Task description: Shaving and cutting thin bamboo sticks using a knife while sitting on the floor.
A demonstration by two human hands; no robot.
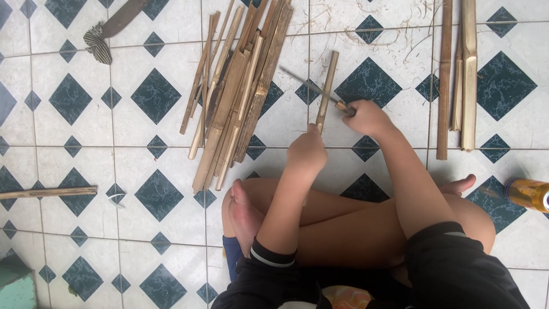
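Head view: the person sits cross-legged on the tiled floor (pixel 86 143). The left hand (pixel 307 151) has its fingers curled tight around the near end of 1 bamboo strip (pixel 327 86), which points away. The right hand (pixel 366 117) is fisted on a knife (pixel 311 88), its blade lying across the strip, probably mid-cut, though the contact is blurred. A pile of split strips (pixel 240 91) lies to the left; 3 or so longer poles (pixel 457 74) wait on the right, seemingly uncut.

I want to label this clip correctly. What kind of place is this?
Probably a home floor or porch used for handcraft: a white tiled floor with dark diamonds, a pile of split bamboo strips, and wood shavings scattered there.
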